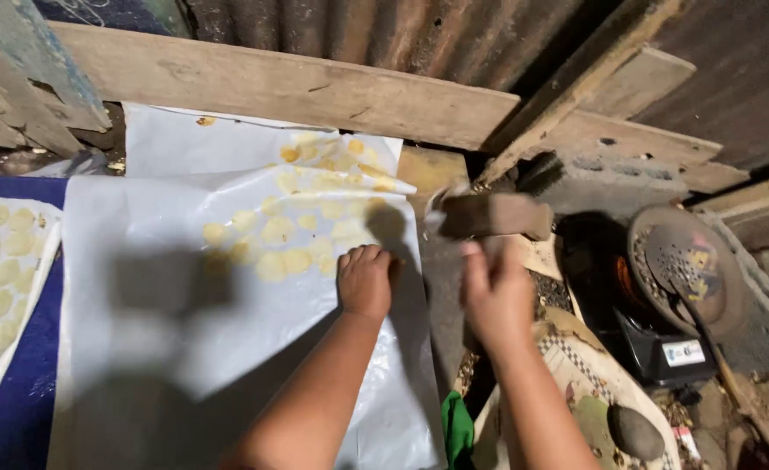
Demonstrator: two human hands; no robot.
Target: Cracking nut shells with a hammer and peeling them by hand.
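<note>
White plastic sheet [184, 296] spread over the bench, carrying pale yellow round slices [302, 239] in its upper half; left hand [367, 280] rests on its right edge, fingers curled into a loose fist beside the slices. Right hand [496, 296], blurred, hovers just below a wooden block [498, 215]; its grip cannot be told. Perforated skimmer [689, 261] lies at right

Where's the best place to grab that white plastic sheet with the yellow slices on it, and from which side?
Probably the bare right edge of the white plastic sheet, coming from the right, where the left hand already rests. The yellow slices cluster toward the far middle, so that margin is free, and it hangs past the surface, letting fingers pinch from both faces.
</note>
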